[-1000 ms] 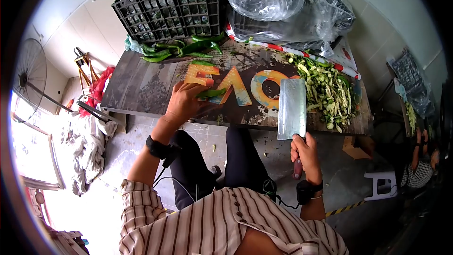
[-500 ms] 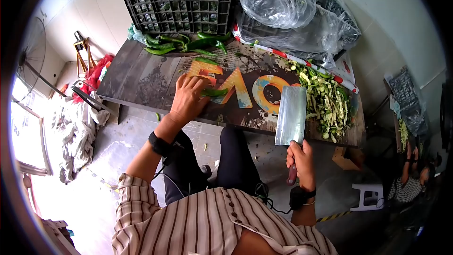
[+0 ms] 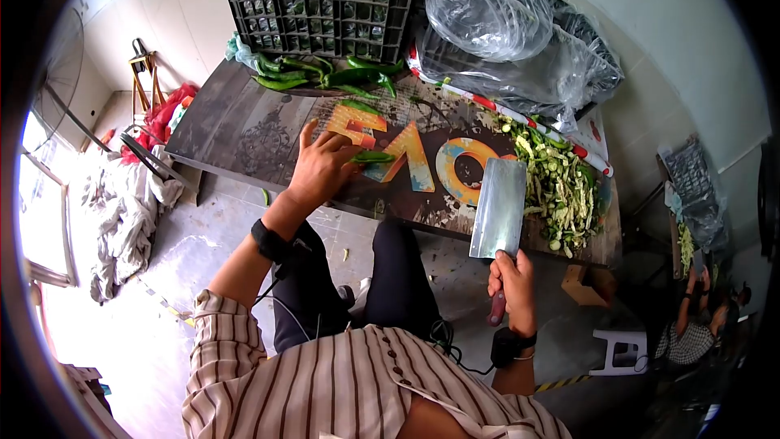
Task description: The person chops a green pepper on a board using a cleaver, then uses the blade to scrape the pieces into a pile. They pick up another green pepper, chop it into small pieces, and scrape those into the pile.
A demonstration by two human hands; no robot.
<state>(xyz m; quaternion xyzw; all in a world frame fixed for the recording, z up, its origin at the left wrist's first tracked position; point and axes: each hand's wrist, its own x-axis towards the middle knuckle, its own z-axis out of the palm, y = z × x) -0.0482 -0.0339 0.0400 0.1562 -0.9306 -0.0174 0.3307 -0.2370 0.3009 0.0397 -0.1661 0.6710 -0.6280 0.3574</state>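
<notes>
- Our L hand point(image 3: 321, 169) is over the desk point(image 3: 236, 122), palm down, at the L end of the big letters point(image 3: 406, 154); its fingertips are at one end of a green pepper point(image 3: 374, 158). Can't tell if that grip is closed on it.
- That pepper lies on the letters, approx. level w/ the desk top.
- Our R hand point(image 3: 513, 283) is in front of the letters' R end, grip closed around the cleaver point(image 3: 499, 207) handle; the blade points away from us, its far corner by the last letter.
- Cut peppers point(image 3: 565, 195) are heaped R of the letters.
- Whole peppers point(image 3: 345, 77) lie behind the letters, w/ the black crate point(image 3: 321, 12) beyond.
- Clear plastic point(image 3: 487, 20) is farther back, behind the letters' R half.
- A co-worker point(image 3: 689, 340) is well R of the letters.
</notes>
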